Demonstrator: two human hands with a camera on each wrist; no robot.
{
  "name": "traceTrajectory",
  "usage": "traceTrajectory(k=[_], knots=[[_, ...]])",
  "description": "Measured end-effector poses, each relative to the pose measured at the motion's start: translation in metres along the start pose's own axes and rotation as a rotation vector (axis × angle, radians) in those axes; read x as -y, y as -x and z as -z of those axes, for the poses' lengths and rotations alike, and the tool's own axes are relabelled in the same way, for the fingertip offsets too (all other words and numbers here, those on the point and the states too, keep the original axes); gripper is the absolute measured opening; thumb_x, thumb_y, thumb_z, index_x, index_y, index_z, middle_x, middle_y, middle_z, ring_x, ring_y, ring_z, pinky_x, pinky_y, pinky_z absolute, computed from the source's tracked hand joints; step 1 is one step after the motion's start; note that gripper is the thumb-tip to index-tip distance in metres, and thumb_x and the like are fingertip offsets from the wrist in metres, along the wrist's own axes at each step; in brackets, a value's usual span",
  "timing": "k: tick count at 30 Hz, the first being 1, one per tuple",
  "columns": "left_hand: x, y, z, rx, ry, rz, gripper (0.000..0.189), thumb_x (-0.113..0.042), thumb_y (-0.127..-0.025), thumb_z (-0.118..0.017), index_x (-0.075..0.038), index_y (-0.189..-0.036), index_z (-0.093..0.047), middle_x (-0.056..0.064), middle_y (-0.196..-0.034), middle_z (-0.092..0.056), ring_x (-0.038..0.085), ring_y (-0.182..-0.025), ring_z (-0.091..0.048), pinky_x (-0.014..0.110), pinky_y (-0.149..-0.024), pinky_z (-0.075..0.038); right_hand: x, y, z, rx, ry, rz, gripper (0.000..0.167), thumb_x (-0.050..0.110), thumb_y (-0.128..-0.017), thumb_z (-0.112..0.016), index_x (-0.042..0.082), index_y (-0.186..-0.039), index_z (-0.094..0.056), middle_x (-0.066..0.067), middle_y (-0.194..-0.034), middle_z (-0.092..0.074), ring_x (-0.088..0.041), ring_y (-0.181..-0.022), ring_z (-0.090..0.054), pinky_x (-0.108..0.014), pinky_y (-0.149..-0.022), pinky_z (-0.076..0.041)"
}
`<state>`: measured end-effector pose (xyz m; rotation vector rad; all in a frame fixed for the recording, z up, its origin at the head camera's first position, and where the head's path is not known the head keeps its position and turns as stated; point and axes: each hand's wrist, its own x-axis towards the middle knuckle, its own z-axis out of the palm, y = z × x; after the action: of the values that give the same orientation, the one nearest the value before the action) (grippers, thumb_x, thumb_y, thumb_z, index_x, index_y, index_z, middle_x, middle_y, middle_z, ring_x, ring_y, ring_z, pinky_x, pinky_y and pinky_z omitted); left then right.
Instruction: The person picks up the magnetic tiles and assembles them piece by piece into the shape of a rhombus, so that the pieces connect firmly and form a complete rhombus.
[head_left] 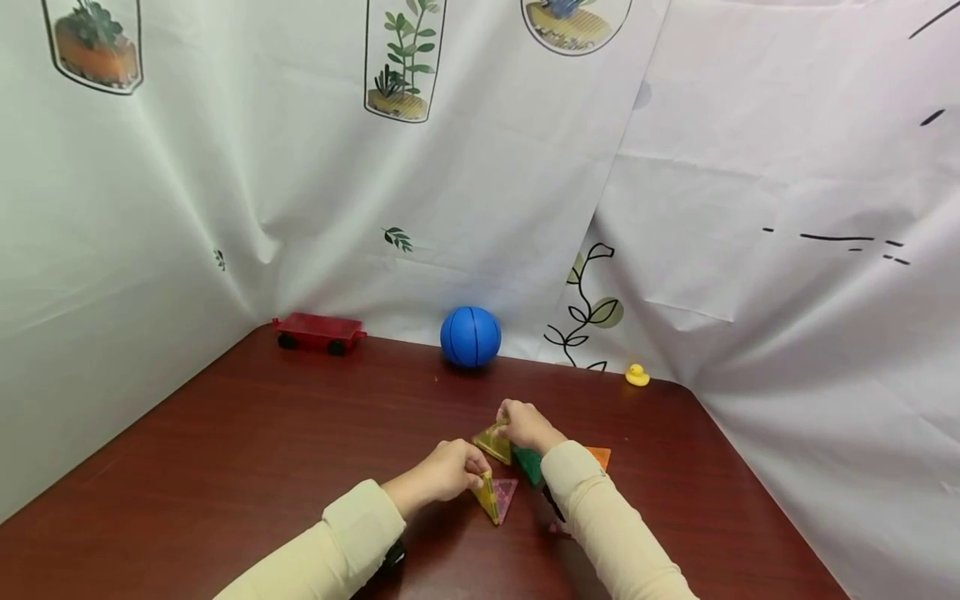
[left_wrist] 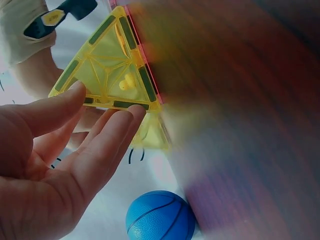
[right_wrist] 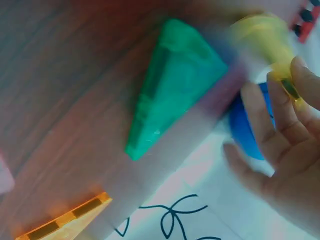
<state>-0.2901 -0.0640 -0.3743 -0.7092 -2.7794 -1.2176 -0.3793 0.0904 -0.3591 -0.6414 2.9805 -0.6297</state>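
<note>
- we see a white cloth (head_left: 487, 192) printed with plants, hanging well beyond the green tile (head_left: 527, 462).
- the dark red-brown counter (head_left: 300, 433) lies beneath the green tile and the other pieces.
- our left sleeve (head_left: 360, 518) is nearer us than the green tile, off to its left; our right sleeve (head_left: 581, 477) hides part of it.
- a red wagon (head_left: 322, 327) on black wheels sits far to the left of the green tile, beyond it.
- a blue ball (head_left: 470, 337) rests beyond the green tile, a little left.
- our left hand (head_left: 448, 471) is left of the green tile, its fingers pinching the nearer yellow tile (head_left: 486, 497).
- our right hand (head_left: 527, 424) is just beyond the green tile, its fingers grasping the farther yellow tile (head_left: 492, 442) by an edge.
- both yellow tiles are triangles left of the green tile; the nearer is tilted up beside a pink tile (head_left: 506, 497), and we cannot tell whether those touch.
- an orange tile (head_left: 599, 456) lies right of the green tile, partly hidden from us by the sleeve.
- a yellow duck (head_left: 637, 377) sits beyond the green tile, well to its right.
</note>
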Motion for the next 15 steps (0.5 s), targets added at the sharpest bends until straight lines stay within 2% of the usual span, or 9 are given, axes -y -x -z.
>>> traceTrajectory(k=[2, 4, 9, 15], knots=[[0.0, 0.0, 0.0, 0.001, -0.003, 0.001, 0.01, -0.001, -0.069, -0.07, -0.009, -0.075, -0.066, 0.001, -0.074, -0.064, 0.014, -0.072, -0.059, 0.025, -0.059, -0.045, 0.001, 0.003, 0.005, 0.002, -0.069, 0.054, 0.012, 0.008, -0.077, -0.065, 0.005, -0.084, -0.056, -0.003, -0.074, -0.052, -0.015, -0.065, -0.049, -0.027, -0.055, -0.042], [0.001, 0.0, -0.001, 0.002, -0.007, 0.002, 0.01, -0.002, -0.069, -0.07, -0.009, -0.075, -0.066, 0.001, -0.074, -0.064, 0.015, -0.072, -0.059, 0.025, -0.059, -0.045, 0.003, 0.005, 0.01, -0.002, -0.124, 0.082, 0.013, 0.005, -0.077, -0.065, 0.003, -0.087, -0.057, -0.004, -0.076, -0.053, -0.015, -0.067, -0.05, -0.026, -0.055, -0.043], [0.002, 0.0, -0.001, 0.006, -0.017, 0.006, 0.01, -0.003, -0.07, -0.07, -0.01, -0.075, -0.067, 0.0, -0.073, -0.064, 0.014, -0.072, -0.059, 0.025, -0.059, -0.045, 0.009, 0.01, 0.02, 0.003, -0.202, 0.091, 0.02, 0.004, -0.073, -0.068, 0.002, -0.085, -0.053, -0.004, -0.072, -0.053, -0.016, -0.063, -0.053, -0.027, -0.053, -0.046], [0.0, -0.001, 0.001, 0.0, -0.018, -0.005, 0.01, -0.003, -0.069, -0.07, -0.008, -0.076, -0.066, 0.001, -0.073, -0.064, 0.014, -0.07, -0.059, 0.025, -0.059, -0.045, 0.012, 0.014, 0.025, 0.045, -0.22, 0.101, 0.016, 0.006, -0.072, -0.07, 0.005, -0.077, -0.055, -0.002, -0.068, -0.056, -0.016, -0.055, -0.055, -0.028, -0.05, -0.047]])
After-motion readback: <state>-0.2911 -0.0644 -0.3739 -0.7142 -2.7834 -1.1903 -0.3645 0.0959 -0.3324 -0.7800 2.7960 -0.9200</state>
